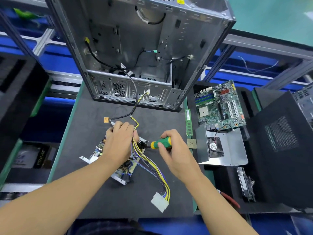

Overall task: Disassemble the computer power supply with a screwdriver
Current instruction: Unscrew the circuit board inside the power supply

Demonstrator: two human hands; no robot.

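The opened power supply [124, 168] lies on the dark mat [94, 116], its circuit board bare in a metal tray. My left hand [121, 141] rests on top of it and grips the yellow, black and purple cable bundle [153, 168] where it leaves the board. The bundle runs down to a white connector [160, 203]. My right hand [171, 150] holds a green and yellow screwdriver [161, 143], its tip pointing left at the supply's right edge; the tip is hidden behind the wires.
An empty computer case [135, 48] stands open behind the supply, with a cable trailing out onto the mat. To the right lie a RAM stick [188, 122], a CPU chip [191, 143], a motherboard [220, 106], a metal cover with fan [220, 146] and a red-handled tool [230, 200].
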